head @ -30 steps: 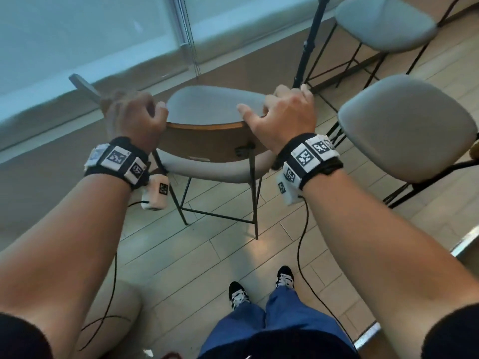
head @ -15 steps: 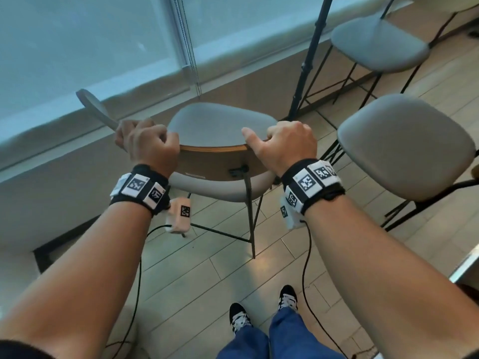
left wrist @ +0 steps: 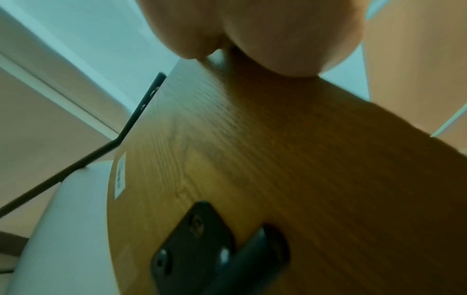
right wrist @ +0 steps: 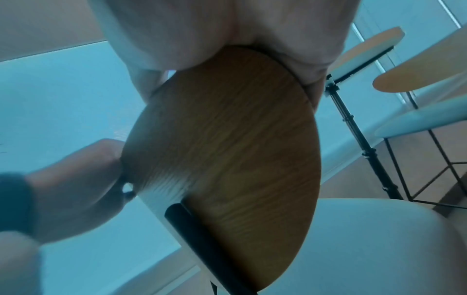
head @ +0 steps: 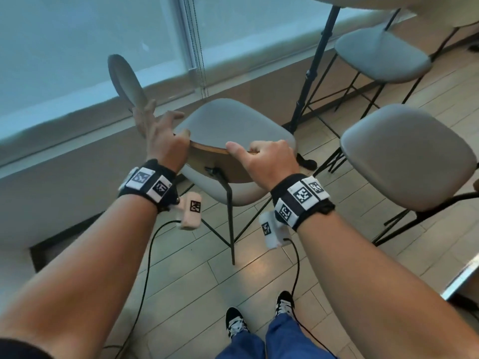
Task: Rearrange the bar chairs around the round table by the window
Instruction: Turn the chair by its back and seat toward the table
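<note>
Our right hand (head: 267,159) curled over the top edge of the bar chair (head: 233,125) backrest, thumb lying along its rim, presumably to steer it. Our left hand (head: 160,136) had fingers spread, thumb touching the rim's left end. The chair stood by the window (head: 90,47), left of the round table (head: 383,0).

Grey-seated bar chair (head: 233,123) (wooden back) upright

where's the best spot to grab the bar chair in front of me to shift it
Probably the top edge of the wooden backrest, taken from behind and above. It is thin and faces you, so fingers hook over it, as the right hand does. The left hand is open at its left end; the grey seat lies beyond.
</note>
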Demonstrator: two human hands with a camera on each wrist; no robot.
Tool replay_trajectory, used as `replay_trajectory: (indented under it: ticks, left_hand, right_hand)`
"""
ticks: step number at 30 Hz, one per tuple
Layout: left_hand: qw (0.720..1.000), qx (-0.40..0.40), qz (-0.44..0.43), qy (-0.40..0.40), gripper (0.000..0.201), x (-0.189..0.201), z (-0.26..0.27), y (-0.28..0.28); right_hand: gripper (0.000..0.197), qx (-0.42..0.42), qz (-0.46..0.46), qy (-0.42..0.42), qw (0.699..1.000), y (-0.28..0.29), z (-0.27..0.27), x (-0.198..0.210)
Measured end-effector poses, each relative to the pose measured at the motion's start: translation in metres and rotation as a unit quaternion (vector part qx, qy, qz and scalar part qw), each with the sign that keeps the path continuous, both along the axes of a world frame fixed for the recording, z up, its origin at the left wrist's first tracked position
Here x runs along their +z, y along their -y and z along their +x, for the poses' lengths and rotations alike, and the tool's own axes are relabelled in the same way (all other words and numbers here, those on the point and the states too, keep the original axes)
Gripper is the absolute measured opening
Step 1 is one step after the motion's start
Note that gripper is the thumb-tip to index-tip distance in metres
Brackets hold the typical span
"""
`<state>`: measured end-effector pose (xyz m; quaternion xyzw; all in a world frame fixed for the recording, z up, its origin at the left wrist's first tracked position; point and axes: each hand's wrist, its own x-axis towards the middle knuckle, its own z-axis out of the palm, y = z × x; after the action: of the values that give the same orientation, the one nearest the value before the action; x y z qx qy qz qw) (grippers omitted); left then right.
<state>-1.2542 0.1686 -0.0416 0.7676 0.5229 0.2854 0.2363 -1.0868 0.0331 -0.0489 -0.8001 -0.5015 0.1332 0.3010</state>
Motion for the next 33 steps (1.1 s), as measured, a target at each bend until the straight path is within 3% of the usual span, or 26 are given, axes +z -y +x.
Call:
replay_trajectory:
  ticks: [7,10,16,23,33]
  left_hand:
    - [1.000,-0.029,-0.007,0.002,0.045,0.011,-0.014,-0.029]
    - [0.998,-0.049,0.005,-0.045,0.042,0.019,-0.010,-0.046]
    - [0.999,-0.036,0.001,-0.035,0.033,0.010,-0.003,-0.081]
    - [0.999,-0.038,0.001,-0.014,0.026,0.018,0.011,-0.095]
    - [0.999,-0.029,-0.019,-0.010,0.034,0.012,0.022,-0.088]
  right_hand:
    - [0.071,0.025,-0.020,0.015,0.999,-0.016,-0.031,0.001]
    - [0.065,0.034,-0.020,0.005,0.999,-0.031,-0.036,0.002]
    - [0.046,0.048,0.036,0.005,0.998,-0.057,-0.036,0.002]
    - [0.052,0.014,0.057,0.001,0.998,-0.078,-0.031,-0.009]
    - [0.057,-0.001,0.067,-0.013,0.998,-0.086,-0.030,-0.010]
